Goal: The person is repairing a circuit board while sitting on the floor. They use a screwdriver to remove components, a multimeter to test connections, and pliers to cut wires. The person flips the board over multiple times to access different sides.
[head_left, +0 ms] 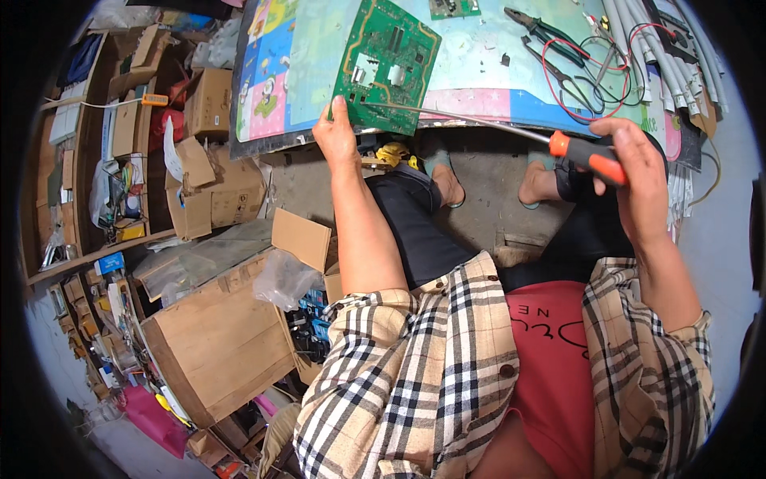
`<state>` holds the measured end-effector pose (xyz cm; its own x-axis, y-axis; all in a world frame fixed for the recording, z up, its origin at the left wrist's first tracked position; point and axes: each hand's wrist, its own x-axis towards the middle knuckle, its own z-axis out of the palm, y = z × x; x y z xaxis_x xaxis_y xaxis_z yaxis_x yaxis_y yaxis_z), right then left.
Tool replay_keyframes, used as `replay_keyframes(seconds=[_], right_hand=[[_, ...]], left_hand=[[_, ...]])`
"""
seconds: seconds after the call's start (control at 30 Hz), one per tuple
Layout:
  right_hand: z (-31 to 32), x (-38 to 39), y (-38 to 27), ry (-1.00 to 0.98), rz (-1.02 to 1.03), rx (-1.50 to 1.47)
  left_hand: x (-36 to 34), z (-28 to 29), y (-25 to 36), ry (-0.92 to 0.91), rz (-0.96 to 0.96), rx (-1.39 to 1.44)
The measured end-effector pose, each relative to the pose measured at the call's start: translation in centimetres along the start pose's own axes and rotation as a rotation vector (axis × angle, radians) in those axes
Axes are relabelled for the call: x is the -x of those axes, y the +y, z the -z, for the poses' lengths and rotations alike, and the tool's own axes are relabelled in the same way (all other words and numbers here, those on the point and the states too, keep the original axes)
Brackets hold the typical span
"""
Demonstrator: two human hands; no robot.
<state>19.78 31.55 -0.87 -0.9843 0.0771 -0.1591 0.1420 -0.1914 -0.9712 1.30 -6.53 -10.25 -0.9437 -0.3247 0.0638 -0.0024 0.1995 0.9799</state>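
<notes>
A green circuit board [411,80] is tilted up at the near edge of the table. My left hand [338,137] grips its lower left corner, thumb on the face and the other fingers hidden behind it. In my right hand [632,164] is a long screwdriver [582,153] with an orange and black handle. Its thin shaft runs left across the board's lower part. The tip lies over the board near my left thumb; whether it touches the surface I cannot tell.
A colourful mat [495,76] covers the table. Pliers [550,36], a red and black cable [550,88] and a second small board [455,8] lie on it. Pale tubes [630,40] lie at the far right. Cardboard boxes [211,199] and cluttered shelves [80,160] stand left.
</notes>
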Motion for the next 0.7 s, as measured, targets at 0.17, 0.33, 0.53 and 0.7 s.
replay_keyframes(seconds=[0.17,0.33,0.53,0.7], right_hand=[[-1.2,-0.5,0.7,0.3,-0.248,-0.252],[2.4,-0.1,1.0,-0.091,-0.325,0.064],[2.3,-1.3,-0.7,0.008,0.033,0.307],[4.5,-3.1,-0.8,0.195,0.116,0.175]], left_hand=[[0.5,-0.6,0.6,-0.119,0.049,0.104],[0.7,-0.4,0.3,-0.119,0.051,0.055],[0.9,-1.8,0.2,-0.022,0.002,-0.024],[1.3,-5.6,0.0,0.042,-0.158,0.015]])
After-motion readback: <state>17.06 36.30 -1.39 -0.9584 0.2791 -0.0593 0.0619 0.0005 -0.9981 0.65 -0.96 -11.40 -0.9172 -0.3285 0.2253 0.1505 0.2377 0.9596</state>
